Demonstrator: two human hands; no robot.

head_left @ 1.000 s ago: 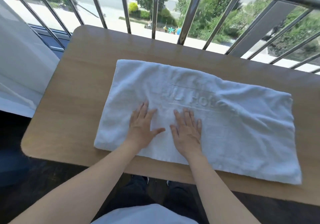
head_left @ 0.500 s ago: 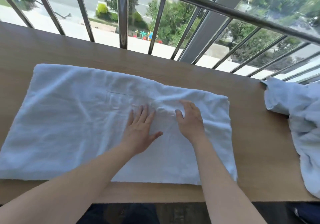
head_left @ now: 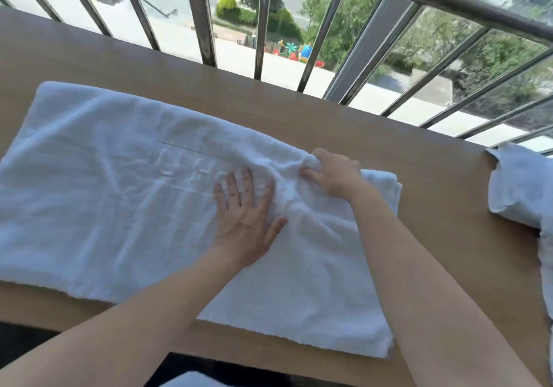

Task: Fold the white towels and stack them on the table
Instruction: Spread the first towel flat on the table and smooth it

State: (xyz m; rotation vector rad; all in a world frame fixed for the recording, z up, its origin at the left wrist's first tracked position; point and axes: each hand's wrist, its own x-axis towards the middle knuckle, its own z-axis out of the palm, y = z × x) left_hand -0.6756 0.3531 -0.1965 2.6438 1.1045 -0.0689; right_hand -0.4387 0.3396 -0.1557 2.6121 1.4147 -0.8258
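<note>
A large white towel lies spread on the wooden table, folded to a long rectangle. My left hand presses flat on its middle, fingers straight and spread. To the right of it my right hand has its fingers curled into the cloth near the far right edge, and the fabric bunches up under them. A second white towel lies crumpled at the table's right end.
A metal railing with upright bars runs along the table's far edge, with a street and trees beyond. The table's near edge is just below the towel. Something white shows at the bottom of the view.
My right hand has slid right and away from me and gone from flat to gripping the towel, wrinkling it. My left hand stays flat. The view has shifted right, bringing the crumpled towel in.
</note>
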